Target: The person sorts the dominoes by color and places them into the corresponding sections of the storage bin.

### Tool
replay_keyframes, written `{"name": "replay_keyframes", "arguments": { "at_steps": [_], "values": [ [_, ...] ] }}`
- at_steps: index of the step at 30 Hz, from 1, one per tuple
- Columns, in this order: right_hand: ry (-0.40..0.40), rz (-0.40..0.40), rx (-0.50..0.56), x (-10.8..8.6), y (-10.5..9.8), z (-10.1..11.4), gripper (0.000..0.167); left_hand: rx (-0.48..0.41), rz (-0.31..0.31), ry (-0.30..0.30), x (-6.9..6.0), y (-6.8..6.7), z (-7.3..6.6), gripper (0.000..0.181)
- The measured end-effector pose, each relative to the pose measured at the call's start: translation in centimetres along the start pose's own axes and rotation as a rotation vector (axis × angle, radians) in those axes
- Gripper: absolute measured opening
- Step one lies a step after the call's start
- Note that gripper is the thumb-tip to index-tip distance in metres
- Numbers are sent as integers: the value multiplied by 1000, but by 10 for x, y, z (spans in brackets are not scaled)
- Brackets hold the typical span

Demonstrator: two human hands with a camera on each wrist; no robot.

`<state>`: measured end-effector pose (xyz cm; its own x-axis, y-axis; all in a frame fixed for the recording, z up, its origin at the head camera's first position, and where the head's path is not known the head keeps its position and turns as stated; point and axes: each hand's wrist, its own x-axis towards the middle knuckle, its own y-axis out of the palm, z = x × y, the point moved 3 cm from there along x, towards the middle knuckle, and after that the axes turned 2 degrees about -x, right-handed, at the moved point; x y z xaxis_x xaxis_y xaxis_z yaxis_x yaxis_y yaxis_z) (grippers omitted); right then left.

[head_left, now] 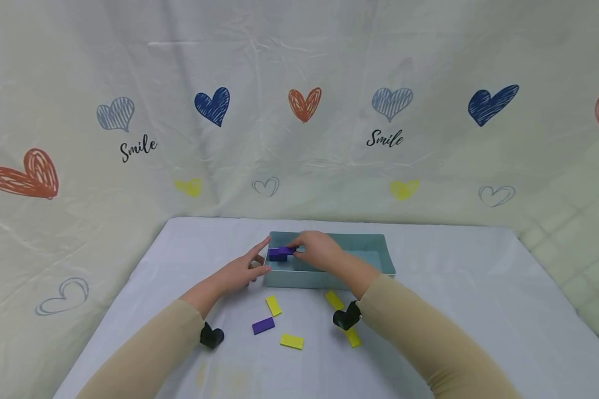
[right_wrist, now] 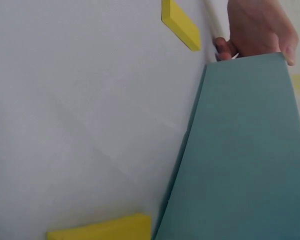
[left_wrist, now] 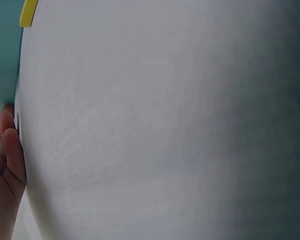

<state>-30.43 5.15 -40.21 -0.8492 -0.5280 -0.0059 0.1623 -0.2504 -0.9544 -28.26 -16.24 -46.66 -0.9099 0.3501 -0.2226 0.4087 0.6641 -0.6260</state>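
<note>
Bin (head_left: 304,280), left hand (head_left: 233,275) alongside, right hand (head_left: 319,250) seemingly pinching block (head_left: 287,251)

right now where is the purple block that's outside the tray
In the head view, the purple block lies left of centre, in front of the tray, just nearer than one yellow block and left of another.

Four yellow rectangular blocks (head_left: 292,341) counted. One loose purple rectangular block (head_left: 263,325) counted; at least two more purple blocks (head_left: 274,255) seen in one teal rectangular tray (head_left: 304,280), exact number hidden. One bare left hand (head_left: 237,273), one bare right hand (head_left: 317,250) shown. Two black heart-shaped wrist pieces (head_left: 346,317), twelve printed hearts (head_left: 212,105), two "Smile" words (head_left: 385,138) counted.
</note>
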Motion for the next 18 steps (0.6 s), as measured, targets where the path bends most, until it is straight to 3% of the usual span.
{"name": "replay_keyframes", "arguments": {
  "at_steps": [18],
  "values": [
    [45,26,-4,21,15,6,28,-9,-7,-4,1,-1,1,75]
  ]
}}
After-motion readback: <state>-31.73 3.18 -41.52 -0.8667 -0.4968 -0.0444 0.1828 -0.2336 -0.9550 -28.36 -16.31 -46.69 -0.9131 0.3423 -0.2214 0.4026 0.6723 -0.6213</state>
